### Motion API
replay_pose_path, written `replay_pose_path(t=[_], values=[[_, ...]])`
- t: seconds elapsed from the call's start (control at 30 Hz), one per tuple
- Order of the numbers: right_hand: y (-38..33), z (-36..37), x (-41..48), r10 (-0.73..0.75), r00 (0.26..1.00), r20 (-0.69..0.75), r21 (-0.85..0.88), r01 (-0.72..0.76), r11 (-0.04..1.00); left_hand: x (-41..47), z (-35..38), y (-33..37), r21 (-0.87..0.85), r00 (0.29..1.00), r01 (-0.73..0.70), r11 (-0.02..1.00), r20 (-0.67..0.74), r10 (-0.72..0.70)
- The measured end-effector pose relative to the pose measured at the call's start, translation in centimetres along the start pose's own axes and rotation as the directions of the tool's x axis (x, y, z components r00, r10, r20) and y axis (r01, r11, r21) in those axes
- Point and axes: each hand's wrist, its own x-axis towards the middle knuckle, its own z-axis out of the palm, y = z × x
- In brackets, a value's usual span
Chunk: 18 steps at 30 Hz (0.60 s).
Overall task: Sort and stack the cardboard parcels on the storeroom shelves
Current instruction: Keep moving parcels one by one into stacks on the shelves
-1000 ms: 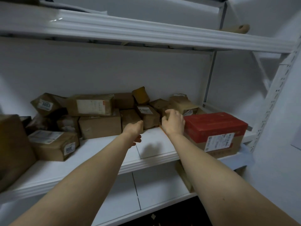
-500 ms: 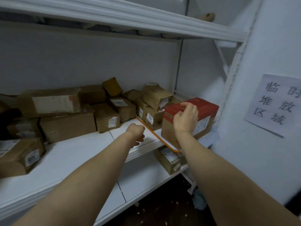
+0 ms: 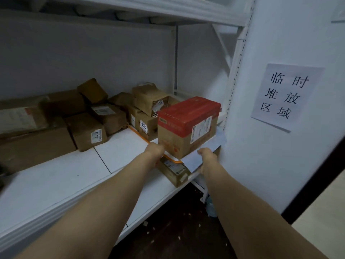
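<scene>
Mostly brown parcels on white shelf.

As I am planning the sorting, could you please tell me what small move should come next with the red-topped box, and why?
Probably grip the base and lift slightly: the left hand is at the near bottom corner of the red-topped box, and the right hand lies just below its front edge.

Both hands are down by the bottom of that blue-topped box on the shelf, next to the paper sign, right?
Not blue: the head view shows the box is red-topped. The left hand and right hand are down by its bottom, on the shelf next to the paper sign.
</scene>
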Motion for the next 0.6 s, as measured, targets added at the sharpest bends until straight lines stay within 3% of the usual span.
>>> replay_pose_path(t=[0.4,0.5,0.6], values=[[1.4,2.2,3.9,0.036,0.977,0.208,0.064,-0.051,0.997,1.0,1.0,-0.5,0.035,0.994,0.096,0.995,-0.049,-0.094],[1.2,2.2,4.2,0.022,0.982,0.188,0.066,-0.035,0.997,1.2,1.3,-0.5,0.039,0.993,0.113,0.993,-0.034,-0.112],[1.8,1.9,6.9,0.014,0.989,0.146,0.189,-0.042,0.981,1.1,1.6,-0.4,0.027,0.994,0.109,0.994,-0.029,-0.108]])
